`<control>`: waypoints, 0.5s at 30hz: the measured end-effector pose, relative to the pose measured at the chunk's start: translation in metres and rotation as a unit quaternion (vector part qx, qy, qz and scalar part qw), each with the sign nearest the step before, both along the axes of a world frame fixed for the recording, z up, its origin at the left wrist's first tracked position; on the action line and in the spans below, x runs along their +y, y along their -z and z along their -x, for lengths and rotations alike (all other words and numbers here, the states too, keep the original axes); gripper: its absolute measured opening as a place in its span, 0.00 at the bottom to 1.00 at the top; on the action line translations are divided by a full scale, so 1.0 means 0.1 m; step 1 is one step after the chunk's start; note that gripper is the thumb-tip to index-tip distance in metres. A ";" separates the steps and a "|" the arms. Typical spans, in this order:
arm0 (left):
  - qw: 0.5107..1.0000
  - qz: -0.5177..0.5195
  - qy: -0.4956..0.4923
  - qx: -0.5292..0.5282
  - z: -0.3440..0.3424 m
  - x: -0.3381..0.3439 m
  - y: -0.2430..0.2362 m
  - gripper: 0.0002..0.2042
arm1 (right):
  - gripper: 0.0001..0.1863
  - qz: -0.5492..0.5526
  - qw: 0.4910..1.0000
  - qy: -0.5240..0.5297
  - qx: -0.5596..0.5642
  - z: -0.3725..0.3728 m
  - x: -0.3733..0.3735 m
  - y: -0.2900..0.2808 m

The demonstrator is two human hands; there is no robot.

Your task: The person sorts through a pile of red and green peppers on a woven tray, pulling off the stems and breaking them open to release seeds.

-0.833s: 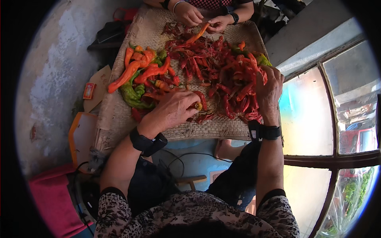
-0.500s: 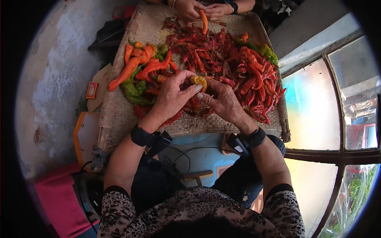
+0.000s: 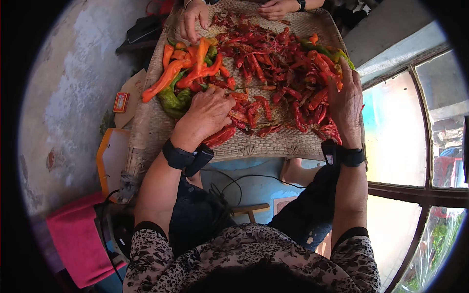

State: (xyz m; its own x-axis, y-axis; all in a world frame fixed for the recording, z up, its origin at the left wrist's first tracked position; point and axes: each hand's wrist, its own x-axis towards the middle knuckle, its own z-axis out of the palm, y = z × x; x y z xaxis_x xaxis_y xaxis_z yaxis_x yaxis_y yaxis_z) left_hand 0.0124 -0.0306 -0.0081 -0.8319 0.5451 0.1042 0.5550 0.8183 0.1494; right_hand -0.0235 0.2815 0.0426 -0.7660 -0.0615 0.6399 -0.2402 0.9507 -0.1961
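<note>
My left hand (image 3: 210, 110) is curled over red peppers (image 3: 251, 112) left of centre, just below a green pepper (image 3: 173, 105); what its fingertips hold is hidden. My right hand (image 3: 346, 105) reaches to the right-hand heap, fingers extended and apart against yellow-green peppers (image 3: 337, 54). Bright orange-red peppers (image 3: 167, 80) lie at the woven tray's left, with dark red, shrivelled peppers (image 3: 273, 51) across the middle and right. The tray (image 3: 249, 151) bears them all.
A co-worker's hands (image 3: 193, 19) (image 3: 275, 9) are at the tray's far side. A window (image 3: 391, 132) stands close on the right, a rough wall (image 3: 73, 97) on the left. A red box (image 3: 121, 101), pink cloth (image 3: 73, 239) and cable (image 3: 239, 185) lie around the tray.
My hands met over a yellow pepper, then parted, the right moving up to the right-hand heap. The co-worker's hands separated, one moving left to the orange peppers; the pepper held there was let go.
</note>
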 end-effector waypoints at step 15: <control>0.986 -0.168 0.009 -0.009 0.05 0.31 -0.02 0.07 | 0.10 -0.006 0.915 -0.310 -0.259 -0.26 -0.58 0.48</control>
State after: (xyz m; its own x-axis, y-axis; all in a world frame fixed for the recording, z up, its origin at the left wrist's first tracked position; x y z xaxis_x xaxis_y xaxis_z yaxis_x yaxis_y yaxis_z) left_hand 0.0075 0.0003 -0.0063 -0.8254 0.4979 0.2662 0.5642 0.7105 0.4205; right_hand 0.0020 0.2234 -0.0054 -0.7815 -0.5918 0.1976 -0.6120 0.6656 -0.4271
